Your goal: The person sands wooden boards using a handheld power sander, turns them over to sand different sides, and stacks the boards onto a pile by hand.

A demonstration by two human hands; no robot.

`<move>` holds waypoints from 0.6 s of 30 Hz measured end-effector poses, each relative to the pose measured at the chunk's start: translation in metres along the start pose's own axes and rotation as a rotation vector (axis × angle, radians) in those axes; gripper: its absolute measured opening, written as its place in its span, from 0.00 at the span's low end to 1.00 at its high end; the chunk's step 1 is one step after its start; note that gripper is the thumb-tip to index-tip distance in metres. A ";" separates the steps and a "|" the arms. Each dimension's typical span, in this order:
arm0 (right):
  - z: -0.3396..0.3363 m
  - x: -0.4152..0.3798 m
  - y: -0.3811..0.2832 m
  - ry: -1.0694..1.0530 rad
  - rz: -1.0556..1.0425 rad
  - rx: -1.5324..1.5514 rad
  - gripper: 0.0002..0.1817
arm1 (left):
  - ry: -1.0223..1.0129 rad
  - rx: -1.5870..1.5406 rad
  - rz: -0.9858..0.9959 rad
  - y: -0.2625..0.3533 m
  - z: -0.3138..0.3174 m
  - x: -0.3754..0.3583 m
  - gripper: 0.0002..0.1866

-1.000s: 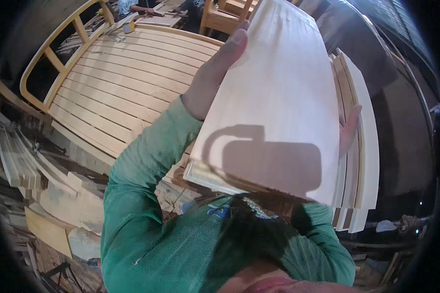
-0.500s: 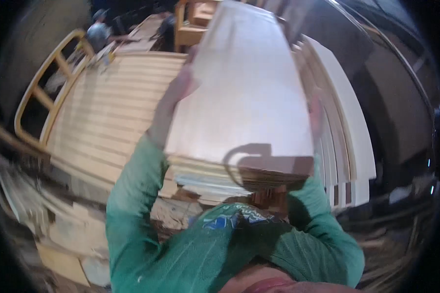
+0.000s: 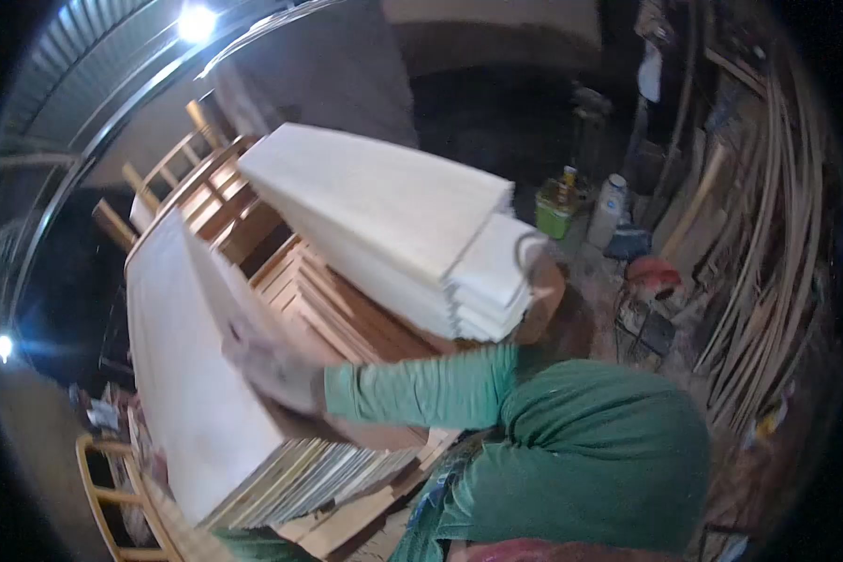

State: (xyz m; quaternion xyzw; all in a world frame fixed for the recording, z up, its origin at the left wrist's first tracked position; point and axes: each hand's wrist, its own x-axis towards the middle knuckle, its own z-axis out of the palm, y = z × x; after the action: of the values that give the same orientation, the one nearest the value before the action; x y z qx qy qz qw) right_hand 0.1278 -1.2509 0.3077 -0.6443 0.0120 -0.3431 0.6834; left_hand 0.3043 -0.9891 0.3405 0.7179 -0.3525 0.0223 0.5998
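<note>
A thick stack of thin, pale wooden boards (image 3: 201, 375) is tilted in front of me, its layered ends facing my body. My right hand (image 3: 267, 370) presses along the right side of the stack and is smeared by motion. At the left side of the stack, a small part of my left hand (image 3: 155, 461) shows; the rest is hidden behind the boards. My left green sleeve (image 3: 262, 543) passes below the near end. To the right stands another stack of pale boards (image 3: 375, 201), with stepped ends.
Brown wooden pieces (image 3: 337, 300) lie between the two stacks. A slatted wooden frame (image 3: 206, 192) stands behind, and a curved wooden frame (image 3: 126, 496) is at lower left. A green container (image 3: 553, 217), a white bottle (image 3: 609, 208) and long strips (image 3: 768, 244) are at the right.
My view has swung to the right, bringing the right-hand board stack and the floor beyond into sight. The held stack now sits left in view, tilted.
</note>
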 end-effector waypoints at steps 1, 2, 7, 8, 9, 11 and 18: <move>0.003 -0.026 0.006 0.051 -0.009 -0.067 0.40 | -0.013 0.090 0.012 0.003 -0.011 -0.001 0.25; 0.002 -0.053 0.011 0.100 -0.009 -0.136 0.37 | -0.026 0.185 0.021 0.006 -0.021 -0.001 0.24; -0.108 -0.187 -0.015 -0.487 0.374 -0.389 0.30 | -0.126 0.650 0.051 0.034 -0.064 0.001 0.21; -0.131 -0.212 -0.010 -0.644 0.348 -0.570 0.33 | -0.157 0.725 0.066 0.040 -0.065 0.003 0.20; -0.160 -0.240 -0.041 -0.890 0.568 -0.685 0.38 | -0.186 0.793 0.084 0.050 -0.067 0.004 0.20; -0.206 -0.310 -0.048 -0.924 0.268 -0.924 0.37 | -0.266 0.895 0.126 0.064 -0.067 0.008 0.18; -0.278 -0.426 -0.078 -0.747 0.653 -0.882 0.34 | -0.725 1.086 0.400 0.083 -0.014 0.040 0.18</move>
State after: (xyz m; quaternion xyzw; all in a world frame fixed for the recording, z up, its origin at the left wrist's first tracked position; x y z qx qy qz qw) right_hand -0.3608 -1.2814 0.1484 -0.9026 0.1081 0.1651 0.3826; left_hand 0.2957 -0.9988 0.4331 0.8003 -0.5959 0.0646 -0.0168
